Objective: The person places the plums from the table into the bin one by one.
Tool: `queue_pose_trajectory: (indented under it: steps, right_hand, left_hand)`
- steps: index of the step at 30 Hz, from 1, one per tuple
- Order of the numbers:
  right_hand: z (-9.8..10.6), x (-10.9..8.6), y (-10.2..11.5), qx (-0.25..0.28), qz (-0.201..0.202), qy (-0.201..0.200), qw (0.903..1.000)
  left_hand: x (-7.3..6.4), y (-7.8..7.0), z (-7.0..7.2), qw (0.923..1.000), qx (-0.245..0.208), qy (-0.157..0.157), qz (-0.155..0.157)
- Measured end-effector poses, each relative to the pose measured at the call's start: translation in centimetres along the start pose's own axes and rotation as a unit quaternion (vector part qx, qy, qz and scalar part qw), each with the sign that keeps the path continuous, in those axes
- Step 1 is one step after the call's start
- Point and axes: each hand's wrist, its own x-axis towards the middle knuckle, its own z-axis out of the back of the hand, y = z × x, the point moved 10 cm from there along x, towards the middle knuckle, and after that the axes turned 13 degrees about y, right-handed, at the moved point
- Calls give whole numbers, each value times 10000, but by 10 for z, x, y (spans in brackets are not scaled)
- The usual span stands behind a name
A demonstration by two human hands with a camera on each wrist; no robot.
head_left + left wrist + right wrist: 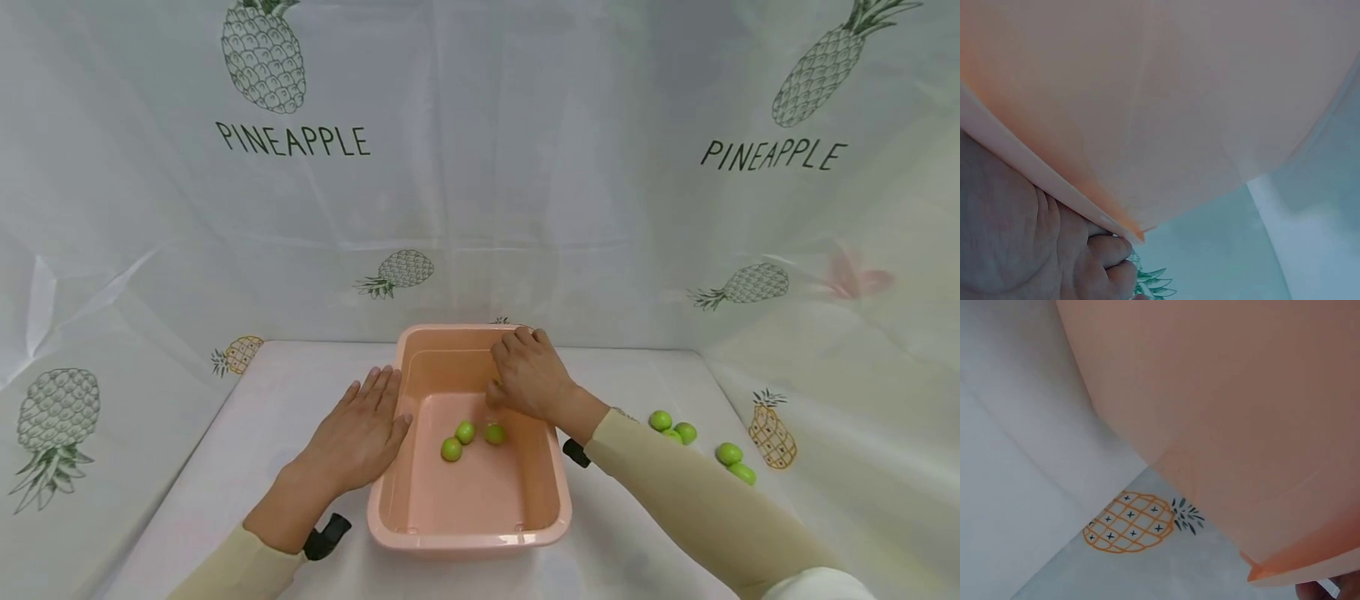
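Observation:
A peach-pink plastic basin [468, 540] stands on the table in front of me. Three small round green fruits [452, 450] lie in it. My left hand [358, 437] rests along the basin's left rim, its fingers straight and the thumb over the edge. In the left wrist view, its palm [1016, 225] lies against the rim. Over the right side of the basin, towards the back, is my right hand [532, 375] with bent fingers. One fruit [494, 433] sits just below that hand. What its fingers may hold is hidden; the right wrist view mostly shows the basin's outer wall [1229, 412].
To the right of the basin, several more green fruits [684, 432] lie on the white table cover [637, 375] in two small groups. A pineapple-print sheet [525, 192] hangs behind the table and along both sides.

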Motion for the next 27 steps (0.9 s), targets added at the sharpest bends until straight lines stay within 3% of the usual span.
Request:
queue_pose_trajectory:
  steps: [8,15,19,27]
  right_hand:
    - [25,-24,-15,168,-315,-1234,9917]
    - [27,-62,-44,545,-630,-2017,9759]
    - [16,-94,-71,846,-993,-2122,9685]
    - [-22,-173,-126,769,-1751,-2146,9578]
  left_hand:
    - [0,1,1,10000,-91,-29,26]
    - [2,1,-3,9999,-106,-75,-18]
    - [2,1,-2,9999,-127,-86,-49]
    - [1,-2,0,9998,-132,-90,-105]
